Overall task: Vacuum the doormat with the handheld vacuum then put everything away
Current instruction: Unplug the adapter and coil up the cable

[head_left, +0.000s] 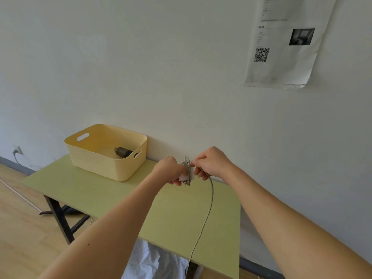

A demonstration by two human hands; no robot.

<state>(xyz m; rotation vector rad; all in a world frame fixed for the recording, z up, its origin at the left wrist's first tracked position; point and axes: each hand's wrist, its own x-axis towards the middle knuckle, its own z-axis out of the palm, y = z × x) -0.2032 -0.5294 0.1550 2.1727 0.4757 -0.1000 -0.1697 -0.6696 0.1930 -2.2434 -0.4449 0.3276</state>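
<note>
Above the green table (124, 200), my left hand (168, 170) grips a small white charger block (186, 177) with several loops of grey cable wound round it. My right hand (211, 163) pinches the grey cable (209, 204) right beside the block. The loose end of the cable hangs down over the table's front edge. A dark handheld vacuum (122, 152) lies inside the yellow bin (106, 166) at the back left of the table. The doormat is not in view.
The table stands against a white wall. A paper sheet with a QR code (281, 47) hangs at the upper right. A wall socket with a plug (17, 151) is low at the far left. Crumpled white plastic (153, 260) lies under the table; wooden floor lies to the left.
</note>
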